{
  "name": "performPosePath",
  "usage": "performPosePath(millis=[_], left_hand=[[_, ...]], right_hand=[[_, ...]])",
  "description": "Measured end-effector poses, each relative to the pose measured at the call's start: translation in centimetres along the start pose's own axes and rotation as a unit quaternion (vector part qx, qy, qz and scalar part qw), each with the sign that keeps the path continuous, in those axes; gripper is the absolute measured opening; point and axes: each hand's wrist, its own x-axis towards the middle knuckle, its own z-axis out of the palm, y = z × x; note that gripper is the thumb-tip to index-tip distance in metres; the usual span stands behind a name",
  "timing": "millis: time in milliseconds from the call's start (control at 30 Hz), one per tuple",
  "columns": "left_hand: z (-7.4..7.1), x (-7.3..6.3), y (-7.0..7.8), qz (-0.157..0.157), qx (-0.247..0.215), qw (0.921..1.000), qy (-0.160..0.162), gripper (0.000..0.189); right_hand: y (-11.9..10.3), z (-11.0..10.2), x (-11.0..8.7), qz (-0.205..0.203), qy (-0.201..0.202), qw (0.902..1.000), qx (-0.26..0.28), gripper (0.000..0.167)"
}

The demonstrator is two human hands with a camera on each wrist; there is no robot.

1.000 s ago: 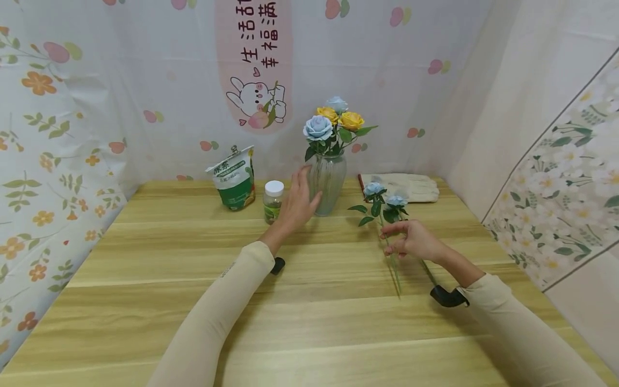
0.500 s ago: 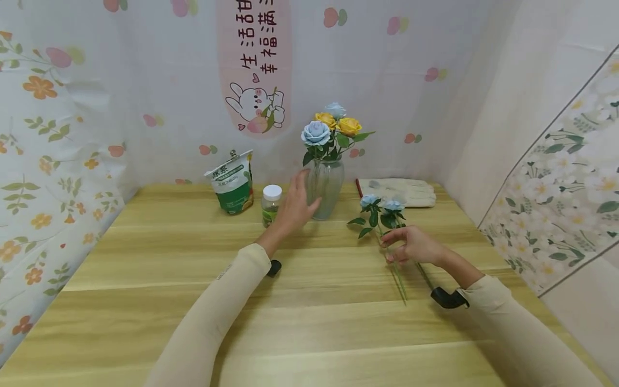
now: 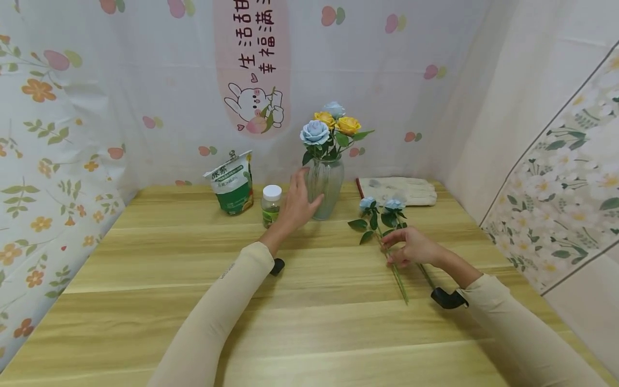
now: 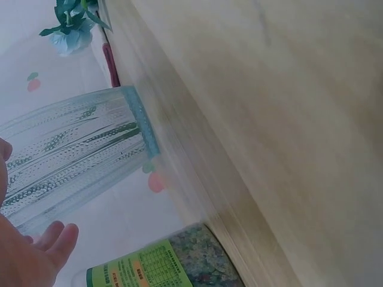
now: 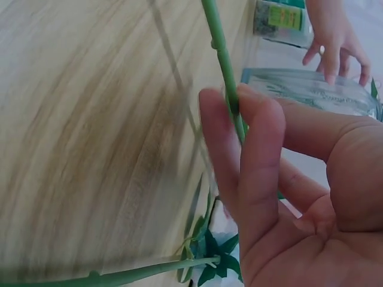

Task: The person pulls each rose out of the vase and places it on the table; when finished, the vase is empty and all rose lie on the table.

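Observation:
In the head view my right hand [image 3: 411, 247] pinches the green stem of a light blue artificial rose [image 3: 367, 203] between thumb and fingertips. That stem [image 5: 218, 45] runs past the fingertips in the right wrist view. A second light blue rose [image 3: 395, 205] lies on the table just right of it, its stem [image 5: 119, 277] passing under the hand. My left hand [image 3: 297, 204] is beside a clear ribbed glass vase [image 3: 326, 188], fingers extended along its left side. Blue roses [image 3: 315, 132] and yellow roses [image 3: 348, 125] stand in the vase.
A jar with a white lid [image 3: 272, 207] stands close left of my left hand, with a green and white pouch [image 3: 233, 183] clipped shut farther left. Pale work gloves [image 3: 406, 192] lie at the table's back right. A patterned curtain [image 3: 169, 97] hangs behind the wooden table [image 3: 145, 290].
The pinched rose has come down slightly, its bloom nearer to me and its stem end a little to the right. My left hand stays beside the vase. The head view has shifted slightly.

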Motion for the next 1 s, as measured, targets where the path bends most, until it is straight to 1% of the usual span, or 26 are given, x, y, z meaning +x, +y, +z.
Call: performPosePath(millis=[233,367,500,633,800,1000], left_hand=[[0.31,0.0,-0.13,-0.013,0.0,0.9999,-0.001,0.076],[0.35,0.01,-0.2,-0.022,0.005,0.9997,-0.003,0.077],[0.31,0.17,-0.13,-0.018,0.003,0.9998,-0.001,0.076],[0.04,0.36,0.07,-0.009,0.003,1.0,-0.001,0.075],[-0.02,0.34,0.11,-0.011,0.008,0.9999,-0.01,0.075],[-0.09,0.32,0.14,-0.016,0.002,0.9998,-0.011,0.075]], right_hand=[[0.55,0.15,0.15,0.009,0.026,0.9984,-0.049,0.048],[0.52,0.25,0.31,0.004,0.017,0.999,-0.041,0.047],[0.42,0.19,0.29,0.002,0.009,0.9997,-0.022,0.049],[0.32,-0.02,0.2,0.008,0.014,0.9992,-0.036,0.052],[0.39,-0.14,0.15,0.011,0.013,0.9986,-0.051,0.053],[0.1,-0.39,-0.01,-0.004,0.002,0.9962,-0.087,0.052]])
